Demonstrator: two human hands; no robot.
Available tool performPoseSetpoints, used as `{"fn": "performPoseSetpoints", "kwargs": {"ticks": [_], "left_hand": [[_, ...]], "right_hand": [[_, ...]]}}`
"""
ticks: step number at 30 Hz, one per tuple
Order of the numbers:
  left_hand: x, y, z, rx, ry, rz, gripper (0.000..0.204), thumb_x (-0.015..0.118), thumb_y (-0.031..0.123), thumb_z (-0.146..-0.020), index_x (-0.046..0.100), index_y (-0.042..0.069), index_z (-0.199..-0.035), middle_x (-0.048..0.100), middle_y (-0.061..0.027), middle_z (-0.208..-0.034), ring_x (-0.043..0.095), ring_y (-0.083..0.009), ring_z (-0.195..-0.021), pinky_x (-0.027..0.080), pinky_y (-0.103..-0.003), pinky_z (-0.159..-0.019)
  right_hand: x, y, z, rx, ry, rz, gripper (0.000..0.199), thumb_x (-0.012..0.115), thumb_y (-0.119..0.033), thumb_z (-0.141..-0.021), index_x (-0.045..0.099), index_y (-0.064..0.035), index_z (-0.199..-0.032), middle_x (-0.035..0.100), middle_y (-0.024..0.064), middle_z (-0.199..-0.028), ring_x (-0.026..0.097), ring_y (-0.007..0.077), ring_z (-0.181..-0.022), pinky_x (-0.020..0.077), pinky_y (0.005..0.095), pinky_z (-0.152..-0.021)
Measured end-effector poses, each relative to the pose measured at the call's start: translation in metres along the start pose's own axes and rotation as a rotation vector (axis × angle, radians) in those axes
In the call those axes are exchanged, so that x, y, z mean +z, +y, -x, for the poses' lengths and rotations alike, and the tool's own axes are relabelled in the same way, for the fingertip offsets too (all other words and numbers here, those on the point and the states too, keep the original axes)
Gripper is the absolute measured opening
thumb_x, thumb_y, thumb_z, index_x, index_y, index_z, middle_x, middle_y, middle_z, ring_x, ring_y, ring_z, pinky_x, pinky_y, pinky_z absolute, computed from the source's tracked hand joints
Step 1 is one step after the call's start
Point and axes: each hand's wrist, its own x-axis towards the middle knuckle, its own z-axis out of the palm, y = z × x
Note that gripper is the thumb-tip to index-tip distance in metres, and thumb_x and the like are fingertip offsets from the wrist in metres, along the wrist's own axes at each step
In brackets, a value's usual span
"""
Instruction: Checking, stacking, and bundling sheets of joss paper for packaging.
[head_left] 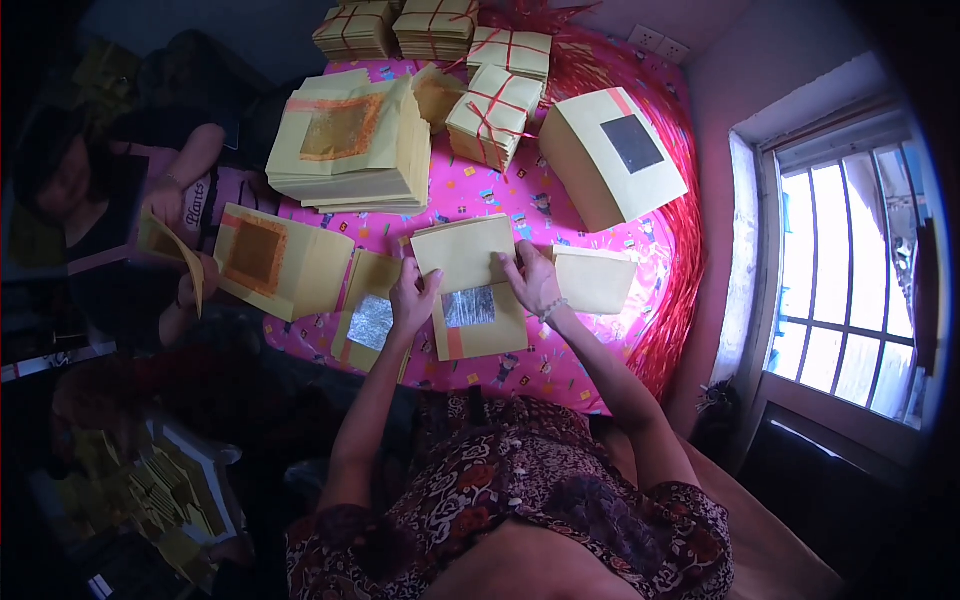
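Note:
A thin stack of pale yellow paper sheets (pixel 462 250) is between my two hands at the middle of the table. My left hand (pixel 414 294) closes on its lower left corner, thumb on top. My right hand (pixel 535 278) grips its right edge, thumb on top and a bracelet at the wrist. Partly under the stack lies a yellow sheet with a silver foil square (pixel 469 307) and a reddish stripe. Left of my left hand lie more yellow sheets with a silver foil square (pixel 371 321). Beyond my right hand rests a plain pale stack (pixel 597 280).
Several bundles tied with red string (pixel 494 113) stand at the back of the pink patterned tablecloth (pixel 495 376). Near them are a tall orange-and-gold-marked stack (pixel 345 130) and a dark-squared stack (pixel 620 150). Red strands (pixel 684 260) line the right edge. A person (pixel 150 200) at left holds sheets.

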Motion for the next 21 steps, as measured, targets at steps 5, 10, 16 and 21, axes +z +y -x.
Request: {"fn": "performPoseSetpoints", "kwargs": {"ticks": [5,10,16,21], "left_hand": [[0.001,0.013,-0.004,-0.077,-0.01,-0.181,0.029,0.069,0.02,-0.083,0.048,0.006,-0.097,0.061,-0.0049,-0.068,0.058,-0.0155,-0.056,0.044,-0.031,-0.054],[0.007,0.013,-0.003,-0.085,0.076,-0.132,0.034,0.07,0.019,-0.083,0.048,0.005,-0.106,0.064,-0.0058,-0.074,0.06,-0.014,-0.061,0.045,-0.03,-0.056],[0.012,0.011,-0.003,-0.123,0.122,-0.131,0.039,0.07,0.018,-0.082,0.046,0.005,-0.109,0.064,-0.0071,-0.075,0.061,-0.0158,-0.063,0.046,-0.031,-0.057],[0.019,0.017,0.0,-0.108,0.157,-0.214,0.041,0.07,0.017,-0.081,0.043,0.006,-0.11,0.057,-0.0098,-0.073,0.059,-0.0246,-0.063,0.046,-0.037,-0.059]], "right_hand": [[0.011,0.009,-0.004,-0.053,0.125,0.088,0.028,0.058,-0.023,-0.089,0.046,0.001,-0.094,0.054,0.0246,-0.091,0.056,0.0432,-0.084,0.0457,0.0504,-0.072],[0.025,0.015,-0.009,-0.042,0.231,0.115,0.027,0.06,-0.024,-0.089,0.049,0.0012,-0.092,0.055,0.0226,-0.087,0.056,0.041,-0.08,0.0446,0.0475,-0.069],[0.03,0.014,-0.01,0.006,0.224,0.167,0.026,0.06,-0.022,-0.089,0.05,0.0008,-0.096,0.056,0.0232,-0.092,0.057,0.0415,-0.084,0.0464,0.0485,-0.072],[0.037,0.019,-0.01,0.042,0.221,0.253,0.028,0.06,-0.025,-0.089,0.049,0.0,-0.097,0.057,0.0237,-0.095,0.059,0.0426,-0.083,0.0486,0.0505,-0.069]]}}
